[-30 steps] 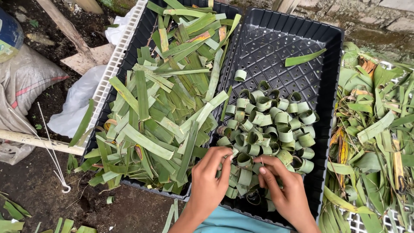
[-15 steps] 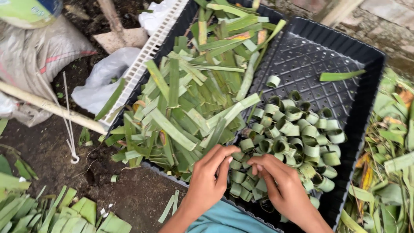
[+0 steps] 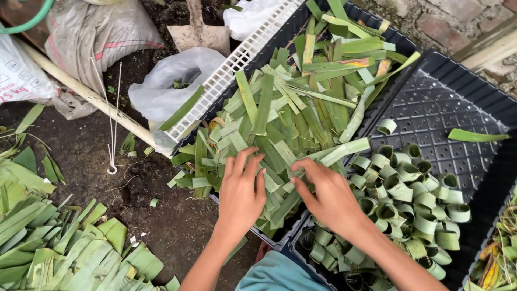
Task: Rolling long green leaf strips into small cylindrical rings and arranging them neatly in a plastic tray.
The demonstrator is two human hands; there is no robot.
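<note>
My left hand [image 3: 240, 195] lies flat, fingers spread, on a heap of cut green leaf strips [image 3: 293, 102] that fills a black tray [image 3: 360, 15]. My right hand [image 3: 326, 195] rests beside it on the same heap, fingers reaching into the strips at the near edge; I cannot tell whether it pinches one. Just right of that hand, a second black tray [image 3: 449, 102] holds several leaf strips rolled into small rings [image 3: 412, 196]. One loose ring [image 3: 386, 126] and one flat strip [image 3: 476, 136] lie apart on its mesh floor.
A white slatted crate edge [image 3: 237, 62] borders the strip tray. Beyond lie a clear plastic bag [image 3: 167, 86], sacks [image 3: 99, 32], a shovel blade [image 3: 199, 32], a pale pole [image 3: 81, 89] and dark soil. Cut leaves [image 3: 64, 248] pile at bottom left; yellowing leaves [image 3: 498, 258] at far right.
Both hands have left the rolled rings in the right tray and moved left onto the heap of flat leaf strips. The camera view has shifted left as well.
</note>
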